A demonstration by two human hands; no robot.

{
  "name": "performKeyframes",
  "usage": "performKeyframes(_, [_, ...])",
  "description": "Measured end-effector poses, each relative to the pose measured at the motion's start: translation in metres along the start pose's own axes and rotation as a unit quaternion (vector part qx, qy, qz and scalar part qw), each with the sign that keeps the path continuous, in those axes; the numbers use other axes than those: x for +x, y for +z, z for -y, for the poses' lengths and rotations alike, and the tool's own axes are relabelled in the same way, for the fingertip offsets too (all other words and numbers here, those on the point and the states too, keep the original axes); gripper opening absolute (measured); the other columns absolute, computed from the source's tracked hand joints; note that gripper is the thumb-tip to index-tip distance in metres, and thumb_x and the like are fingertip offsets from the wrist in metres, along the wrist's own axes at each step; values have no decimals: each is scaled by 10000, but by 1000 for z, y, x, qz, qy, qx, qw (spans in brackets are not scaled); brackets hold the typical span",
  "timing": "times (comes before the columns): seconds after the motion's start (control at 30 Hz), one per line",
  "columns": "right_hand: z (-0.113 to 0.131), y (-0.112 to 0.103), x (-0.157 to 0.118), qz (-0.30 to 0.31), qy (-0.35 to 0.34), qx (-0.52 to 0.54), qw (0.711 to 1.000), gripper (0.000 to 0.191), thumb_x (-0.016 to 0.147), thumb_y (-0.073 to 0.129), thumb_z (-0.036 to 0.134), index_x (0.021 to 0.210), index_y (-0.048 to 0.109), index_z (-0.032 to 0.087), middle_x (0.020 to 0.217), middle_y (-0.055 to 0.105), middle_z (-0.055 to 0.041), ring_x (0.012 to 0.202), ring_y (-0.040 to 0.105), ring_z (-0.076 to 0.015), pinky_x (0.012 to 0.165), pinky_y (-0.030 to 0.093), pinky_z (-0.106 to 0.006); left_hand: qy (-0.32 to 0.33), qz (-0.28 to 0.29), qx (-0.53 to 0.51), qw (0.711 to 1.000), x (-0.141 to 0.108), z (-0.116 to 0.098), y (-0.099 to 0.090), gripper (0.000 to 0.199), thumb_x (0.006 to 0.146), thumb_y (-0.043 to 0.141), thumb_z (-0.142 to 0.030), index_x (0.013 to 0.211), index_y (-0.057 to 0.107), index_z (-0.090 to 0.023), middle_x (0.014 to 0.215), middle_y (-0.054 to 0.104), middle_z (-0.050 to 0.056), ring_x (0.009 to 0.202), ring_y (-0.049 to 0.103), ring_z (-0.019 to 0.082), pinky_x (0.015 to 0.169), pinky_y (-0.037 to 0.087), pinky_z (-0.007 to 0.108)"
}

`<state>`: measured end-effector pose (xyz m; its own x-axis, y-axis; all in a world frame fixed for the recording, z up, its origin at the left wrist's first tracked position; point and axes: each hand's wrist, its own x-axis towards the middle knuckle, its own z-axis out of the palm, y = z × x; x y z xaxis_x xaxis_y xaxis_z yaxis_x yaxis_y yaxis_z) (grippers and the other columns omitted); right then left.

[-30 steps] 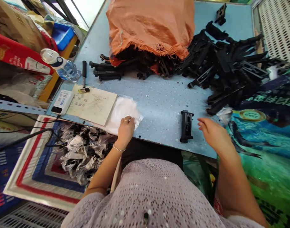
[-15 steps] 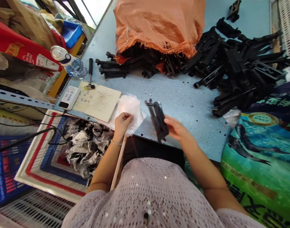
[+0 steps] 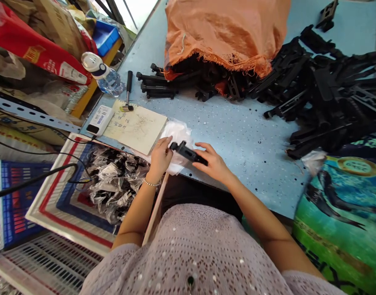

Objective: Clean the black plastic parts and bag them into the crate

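My right hand point(image 3: 213, 163) is closed around one end of a black plastic bracket-like part point(image 3: 185, 152), held tilted above the table's front edge. The part's knobbed far end points at my left hand point(image 3: 160, 157) and reaches close to its fingertips. Thumb and fingers of my left hand are pinched together at the left edge of a stack of thin, whitish plastic bags point(image 3: 179, 130), seemingly on a bag's edge; the exact grip is partly hidden. The stack lies flat under the part, beside a sheet of cardboard point(image 3: 138, 127).
Black parts point(image 3: 326, 90) lie heaped at the right, more spilling from an orange sack point(image 3: 224, 32). A hammer point(image 3: 129, 88), water bottle point(image 3: 109, 80) and white device point(image 3: 100, 119) are at left. Below stands a basket point(image 3: 57, 200) of bagged parts point(image 3: 117, 180). A green sack point(image 3: 338, 213) flanks the right.
My right hand has brought the black part leftward to my left hand and turned it from upright to nearly level. My left hand has shifted slightly toward the bag stack's left edge. The view has swung slightly.
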<state>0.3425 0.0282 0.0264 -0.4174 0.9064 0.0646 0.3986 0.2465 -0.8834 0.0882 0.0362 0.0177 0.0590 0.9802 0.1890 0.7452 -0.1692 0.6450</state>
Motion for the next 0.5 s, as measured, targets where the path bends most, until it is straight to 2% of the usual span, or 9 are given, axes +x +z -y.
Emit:
performKeyframes(0.07, [11, -5, -7, 32, -48, -132, 990, 431, 971, 586, 381, 1354, 641, 191, 1451, 574, -144, 1247, 578, -317, 1044, 489, -485, -8, 20, -18, 1000, 3, 2, 3, 609, 823, 479, -46, 1419, 555, -145, 1408, 566, 171, 966, 670, 178, 899, 579, 331])
performKeyframes(0.13, [20, -7, -9, 51, -57, -221, 972, 428, 1001, 533, 338, 1392, 610, 181, 1365, 642, -149, 1184, 598, -329, 1001, 502, -498, 2, 34, -16, 999, 2, 2, 6, 672, 812, 484, -42, 1475, 501, -149, 1443, 530, 186, 894, 666, 158, 877, 586, 328])
performKeyframes(0.2, [25, -5, -5, 59, -39, -266, 961, 436, 1007, 516, 325, 1404, 597, 164, 1285, 681, -168, 1138, 608, -345, 959, 509, -500, 27, 41, -4, 999, -2, -3, 9, 712, 835, 473, -47, 1536, 428, -162, 1492, 487, 193, 942, 680, 169, 891, 592, 334])
performKeyframes(0.27, [22, 1, 4, 43, -1, -263, 964, 475, 993, 539, 336, 1426, 571, 146, 1248, 690, -191, 1149, 605, -364, 949, 506, -501, 71, 53, 8, 996, -10, -13, 14, 741, 870, 446, -49, 1590, 332, -180, 1556, 427, 195, 1108, 678, 216, 924, 599, 346])
performKeyframes(0.33, [13, 9, 14, 24, 47, -192, 980, 612, 949, 604, 364, 1511, 471, 162, 1227, 699, -175, 1121, 631, -352, 937, 514, -489, 138, 76, 9, 988, -20, -22, 22, 767, 897, 413, -43, 1627, 236, -202, 1605, 377, 189, 1322, 586, 276, 1006, 585, 389])
performKeyframes(0.4, [1, 16, 22, 12, 99, -38, 994, 796, 908, 645, 406, 1600, 306, 207, 1137, 729, -114, 1000, 685, -298, 885, 543, -456, 197, 96, -2, 976, -29, -26, 27, 790, 909, 388, -36, 1644, 170, -229, 1623, 366, 175, 1443, 477, 304, 1093, 542, 449])
performKeyframes(0.47, [-10, 21, 25, 15, 135, 149, 979, 829, 922, 598, 474, 1620, 227, 226, 1060, 741, -73, 892, 716, -252, 813, 574, -422, 213, 90, -16, 973, -35, -23, 28, 796, 919, 378, -33, 1649, 147, -252, 1624, 375, 162, 1464, 455, 300, 1141, 506, 476])
performKeyframes(0.5, [-14, 22, 25, 17, 140, 223, 965, 785, 943, 546, 514, 1609, 253, 219, 1064, 743, -78, 885, 725, -244, 792, 585, -415, 203, 74, -19, 976, -36, -19, 27, 793, 925, 377, -31, 1650, 148, -257, 1624, 377, 159, 1456, 468, 291, 1150, 500, 469])
